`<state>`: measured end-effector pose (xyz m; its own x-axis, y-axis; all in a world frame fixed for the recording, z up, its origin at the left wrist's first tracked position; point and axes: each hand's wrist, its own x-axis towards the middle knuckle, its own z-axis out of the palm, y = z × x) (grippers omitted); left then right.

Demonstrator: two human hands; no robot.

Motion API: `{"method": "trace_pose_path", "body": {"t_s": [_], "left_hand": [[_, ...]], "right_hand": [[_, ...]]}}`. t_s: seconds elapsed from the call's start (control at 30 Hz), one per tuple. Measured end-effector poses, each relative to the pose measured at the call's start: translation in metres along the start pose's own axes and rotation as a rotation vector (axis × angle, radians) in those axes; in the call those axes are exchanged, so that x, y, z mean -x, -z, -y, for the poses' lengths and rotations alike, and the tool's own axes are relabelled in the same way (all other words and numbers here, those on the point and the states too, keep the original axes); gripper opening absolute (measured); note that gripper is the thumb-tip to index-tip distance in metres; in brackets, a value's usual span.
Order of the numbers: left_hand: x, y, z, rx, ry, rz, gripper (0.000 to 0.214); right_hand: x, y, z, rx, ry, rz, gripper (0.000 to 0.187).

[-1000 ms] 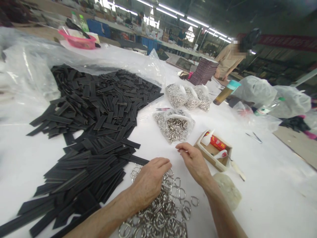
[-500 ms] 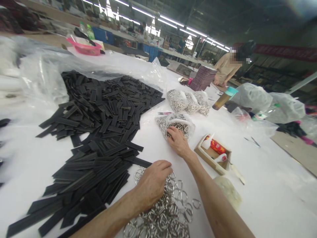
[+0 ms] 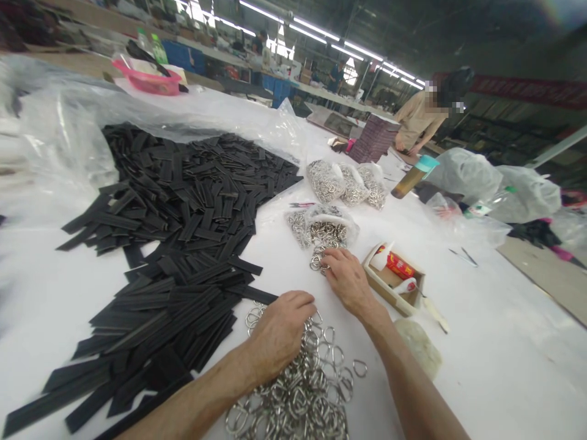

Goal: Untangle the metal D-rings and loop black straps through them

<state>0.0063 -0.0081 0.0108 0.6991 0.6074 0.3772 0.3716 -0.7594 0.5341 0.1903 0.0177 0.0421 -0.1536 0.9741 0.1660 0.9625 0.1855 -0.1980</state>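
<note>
My left hand point(image 3: 278, 333) rests knuckles up on a loose heap of silver metal D-rings point(image 3: 298, 391) near the table's front, fingers curled down into the rings. My right hand point(image 3: 347, 279) lies further out, fingers closed over a small clump of D-rings point(image 3: 316, 261) pulled from an open clear bag of rings point(image 3: 323, 226). A big pile of black flat strips point(image 3: 183, 220) spreads across the white table to the left of both hands.
Three more bags of rings point(image 3: 348, 182) lie behind. A small cardboard box with glue tubes point(image 3: 395, 278) sits right of my right hand, a pale lump point(image 3: 419, 348) near my forearm. A bottle point(image 3: 413, 176), plastic bags and a person point(image 3: 422, 116) are at the far right.
My right hand reached out into the open bag of rings, then drew back toward me dragging a clump of D-rings out. My left hand stayed on the heap.
</note>
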Motion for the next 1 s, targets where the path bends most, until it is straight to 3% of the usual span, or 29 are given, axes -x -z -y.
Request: {"method": "trace_pose_path", "body": {"t_s": [0.2, 0.37, 0.5, 0.73, 1.0], "left_hand": [[0.001, 0.001, 0.000, -0.009, 0.000, 0.003, 0.039], [0.001, 0.000, -0.001, -0.022, -0.025, -0.026, 0.040], [0.001, -0.001, 0.000, -0.012, -0.019, -0.031, 0.040], [0.001, -0.001, 0.002, 0.001, -0.043, -0.056, 0.039], [0.003, -0.003, 0.005, -0.001, -0.051, -0.046, 0.041]], "right_hand": [[0.024, 0.006, -0.006, -0.071, -0.077, -0.087, 0.027], [0.034, -0.007, -0.005, -0.143, -0.139, -0.169, 0.034], [0.037, -0.014, -0.003, -0.219, -0.094, -0.139, 0.034], [0.041, -0.003, -0.014, -0.276, -0.147, -0.207, 0.029], [0.042, 0.001, 0.000, -0.173, -0.263, -0.026, 0.031]]}}
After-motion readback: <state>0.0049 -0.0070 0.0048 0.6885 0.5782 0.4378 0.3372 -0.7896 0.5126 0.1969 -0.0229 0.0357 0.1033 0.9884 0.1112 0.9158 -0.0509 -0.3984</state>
